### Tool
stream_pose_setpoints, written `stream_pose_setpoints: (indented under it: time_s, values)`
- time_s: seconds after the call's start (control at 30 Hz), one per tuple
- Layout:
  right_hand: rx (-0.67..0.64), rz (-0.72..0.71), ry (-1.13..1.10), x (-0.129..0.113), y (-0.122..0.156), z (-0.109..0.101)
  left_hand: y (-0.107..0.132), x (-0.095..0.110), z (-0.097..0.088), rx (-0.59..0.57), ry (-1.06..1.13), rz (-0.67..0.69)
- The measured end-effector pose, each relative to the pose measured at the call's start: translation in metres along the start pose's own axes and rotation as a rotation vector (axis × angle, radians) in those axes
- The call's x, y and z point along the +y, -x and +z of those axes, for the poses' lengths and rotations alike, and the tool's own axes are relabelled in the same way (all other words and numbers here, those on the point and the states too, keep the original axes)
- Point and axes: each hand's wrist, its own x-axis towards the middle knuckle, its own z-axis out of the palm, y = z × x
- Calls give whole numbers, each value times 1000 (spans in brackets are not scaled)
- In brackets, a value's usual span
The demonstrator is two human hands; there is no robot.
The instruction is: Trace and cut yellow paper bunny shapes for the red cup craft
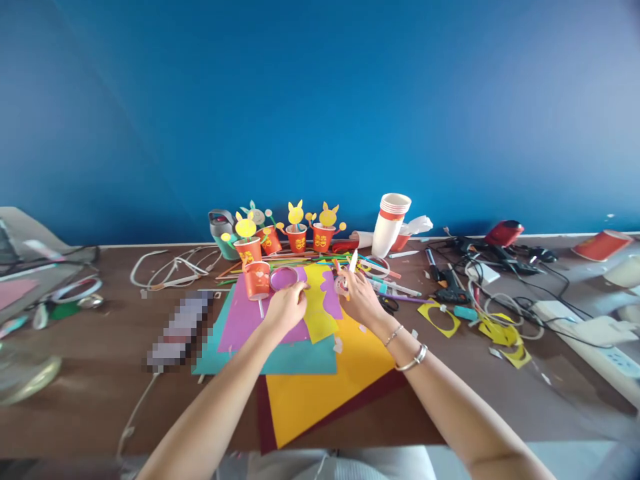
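My right hand (361, 299) is closed around a slim white pen (354, 260), its end pointing up. Right by those fingers is a small pinkish thing with a cartoon face (341, 285); whether it is held too is unclear. My left hand (289, 307) has its fingers curled in a pinch over the yellow paper (320, 323); what they hold, if anything, is hidden. Just behind that hand lies a round purple ring (283, 277). Left of it, a red paper cup (257, 281) rests on purple paper (233, 327).
Red cups with yellow animal-head cutouts (296, 215) line the wall. Stacked white cups (387, 227) stand right of them. Teal paper (300, 359) and orange paper (305, 407) lie in front. A phone (180, 330) is at left; a glue gun (453, 287) and power strip (590, 343) at right.
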Motion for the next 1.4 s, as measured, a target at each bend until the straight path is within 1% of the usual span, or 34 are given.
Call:
stream_pose_setpoints:
  time_s: [0.1, 0.17, 0.27, 0.33, 0.4, 0.47, 0.57, 0.63, 0.7, 0.83, 0.93, 1.03, 1.13, 1.2, 1.3, 1.37, 1.4]
  values:
    - [-3, 104, 106, 2, 8, 4, 3, 4, 13, 56, 1, 34]
    - [4, 142, 135, 2, 11, 3, 4, 3, 19, 67, 0, 37]
    - [60, 123, 133, -3, 12, -2, 3, -2, 26, 46, 24, 27]
    - [71, 94, 97, -10, 14, -3, 3, -5, 30, 33, 49, 8]
    - [10, 99, 22, -20, 19, 1, 3, -8, 32, 25, 77, -7]
    - [-54, 119, -29, -29, 25, 10, 3, -10, 32, 27, 102, -12]
    - [-128, 112, -6, -41, 34, 24, 2, -13, 33, 53, 119, -17]
    - [-158, 123, 24, -49, 39, 29, 1, -14, 34, 69, 120, -22]
    - [-196, 158, 30, -56, 41, 29, 0, -15, 35, 80, 120, -27]
    - [-294, 264, 0, -66, 41, 20, -1, -16, 38, 102, 137, -23]
    - [-321, 282, 11, -67, 40, 16, -1, -17, 40, 135, 168, -1]
    - [-278, 256, -14, -63, 42, 22, 0, -18, 42, 177, 223, 28]
    - [-173, 234, -101, -55, 44, 30, 0, -18, 41, 226, 301, 59]
    - [-79, 245, -149, -50, 43, 32, -1, -17, 39, 315, 345, 79]
    - [70, 195, -264, -44, 35, 24, -1, -15, 34, 515, 409, 82]
    - [160, 133, -356, -42, 31, 17, 0, -14, 32, 614, 481, 29]
    - [206, 114, -390, -41, 29, 14, 0, -14, 31, 630, 531, -15]
